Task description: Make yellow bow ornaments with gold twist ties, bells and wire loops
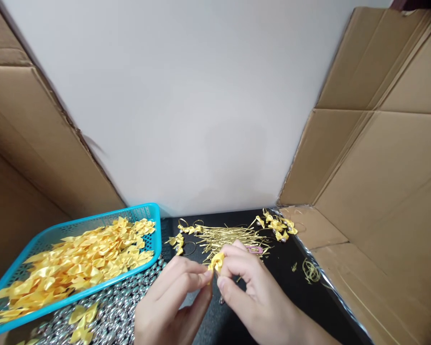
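Note:
Between my two hands is a small yellow ribbon bow [217,261], held up over the black work surface [215,316]. My left hand [175,297] pinches its left side between thumb and fingertips. On the other side, my right hand [247,282] grips the bow with thumb and curled fingers. My fingers cover part of it. Just beyond them lies a loose pile of gold twist ties [233,235], with a pink item [254,249] partly hidden on it.
A blue basket [157,235] full of yellow bows stands at left. Silver beads [118,302] spread below it, with a few bows on top. Bows with cord loops [278,225] lie back right; a tangled gold cord [311,271] lies right. Cardboard walls [388,182] flank both sides.

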Tool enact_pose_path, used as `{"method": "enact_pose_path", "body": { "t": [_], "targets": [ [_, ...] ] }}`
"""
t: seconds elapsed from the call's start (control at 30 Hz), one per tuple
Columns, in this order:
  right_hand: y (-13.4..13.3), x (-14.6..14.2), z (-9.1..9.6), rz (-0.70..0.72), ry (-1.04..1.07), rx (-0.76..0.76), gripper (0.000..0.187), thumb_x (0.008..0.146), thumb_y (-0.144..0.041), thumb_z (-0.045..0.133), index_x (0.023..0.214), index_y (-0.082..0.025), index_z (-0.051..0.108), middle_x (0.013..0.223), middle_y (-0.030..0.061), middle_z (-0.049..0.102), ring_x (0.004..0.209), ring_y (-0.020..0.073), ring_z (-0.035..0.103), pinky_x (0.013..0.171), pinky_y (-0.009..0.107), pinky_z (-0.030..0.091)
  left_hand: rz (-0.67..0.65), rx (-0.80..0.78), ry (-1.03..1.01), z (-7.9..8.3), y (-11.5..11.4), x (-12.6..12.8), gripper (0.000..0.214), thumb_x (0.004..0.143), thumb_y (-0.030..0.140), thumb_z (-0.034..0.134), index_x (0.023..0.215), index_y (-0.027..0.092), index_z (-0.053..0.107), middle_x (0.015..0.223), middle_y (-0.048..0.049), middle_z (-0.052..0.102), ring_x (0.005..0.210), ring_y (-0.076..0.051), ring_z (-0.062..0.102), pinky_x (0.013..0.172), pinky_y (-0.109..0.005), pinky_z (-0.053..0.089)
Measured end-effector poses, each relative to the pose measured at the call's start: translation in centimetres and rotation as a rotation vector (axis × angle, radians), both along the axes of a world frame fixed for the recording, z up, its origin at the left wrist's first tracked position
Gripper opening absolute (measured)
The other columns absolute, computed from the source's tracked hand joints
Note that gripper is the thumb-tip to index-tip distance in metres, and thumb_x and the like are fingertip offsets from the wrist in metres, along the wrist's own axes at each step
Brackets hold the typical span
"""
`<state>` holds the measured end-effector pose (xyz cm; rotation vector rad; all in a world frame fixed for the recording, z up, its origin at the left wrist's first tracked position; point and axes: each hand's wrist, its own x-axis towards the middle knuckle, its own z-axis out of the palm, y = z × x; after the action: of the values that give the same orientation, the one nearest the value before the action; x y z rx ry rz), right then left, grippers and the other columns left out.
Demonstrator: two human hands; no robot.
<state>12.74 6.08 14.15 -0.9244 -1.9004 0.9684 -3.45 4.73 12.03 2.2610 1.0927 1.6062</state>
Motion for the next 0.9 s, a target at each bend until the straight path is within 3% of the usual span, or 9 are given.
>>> {"method": "enact_pose_path", "body": {
  "t": [0.17,0.27,0.47,0.53,0.7,0.9],
  "targets": [
    [0.2,0.0,-0.2,-0.012,-0.013,-0.003,0.027,0.086,-0.012,0.045,0.062,-0.02,0.034,0.071,-0.0018,0.044,0.078,0.016,0.043,0.074,0.03,0.035,-0.03,-0.016,-0.025,-0.1,-0.1,0.1,0.031,0.068,-0.006,0.068,0.082,0.021,0.065,0.072,-0.0035,0.07,0.062,-0.018,0.065,0.057,-0.026,0.053],
    [0.2,0.0,-0.2,-0.006,0.006,0.003,0.026,0.086,-0.014,0.047,0.063,-0.02,0.037,0.073,-0.0013,0.047,0.079,0.0164,0.045,0.075,0.03,0.036,-0.049,-0.071,-0.144,-0.1,-0.3,0.1,0.029,0.069,-0.004,0.068,0.081,0.022,0.068,0.071,-0.0023,0.07,0.062,-0.018,0.065,0.057,-0.027,0.053],
    [0.2,0.5,-0.1,0.004,0.078,-0.02,0.016,0.076,-0.022,0.07,0.069,-0.02,0.056,0.09,0.0012,0.054,0.094,0.02,0.051,0.085,0.034,0.038,-0.015,-0.485,-0.451,0.2,0.2,-0.1,0.014,0.075,0.012,0.07,0.068,0.022,0.063,0.065,0.001,0.065,0.06,-0.016,0.061,0.056,-0.024,0.052],
    [0.4,0.7,0.0,0.002,0.097,-0.033,0.017,0.072,-0.022,0.075,0.069,-0.02,0.059,0.092,0.0016,0.056,0.096,0.0207,0.052,0.087,0.034,0.038,-0.012,-0.558,-0.511,0.4,0.4,-0.2,0.013,0.073,0.015,0.073,0.066,0.02,0.063,0.065,0.0014,0.064,0.06,-0.015,0.06,0.056,-0.022,0.052],
    [0.6,0.5,-0.3,-0.057,0.163,-0.014,0.022,0.068,-0.023,0.08,0.068,-0.02,0.058,0.082,0.0001,0.057,0.089,0.0195,0.054,0.082,0.032,0.039,-0.018,-0.636,-0.559,0.4,0.5,-0.3,0.012,0.073,0.019,0.074,0.066,0.018,0.064,0.063,0.0011,0.063,0.058,-0.013,0.058,0.054,-0.02,0.05],
    [0.4,0.2,-1.0,-0.184,0.129,0.028,0.03,0.065,-0.03,0.081,0.081,-0.021,0.056,0.078,-0.0011,0.059,0.076,0.0184,0.055,0.073,0.033,0.041,-0.002,-0.623,-0.492,0.4,0.3,-0.2,0.011,0.076,0.02,0.072,0.068,0.019,0.064,0.065,0.0004,0.064,0.061,-0.014,0.059,0.056,-0.02,0.05]
  ]
}}
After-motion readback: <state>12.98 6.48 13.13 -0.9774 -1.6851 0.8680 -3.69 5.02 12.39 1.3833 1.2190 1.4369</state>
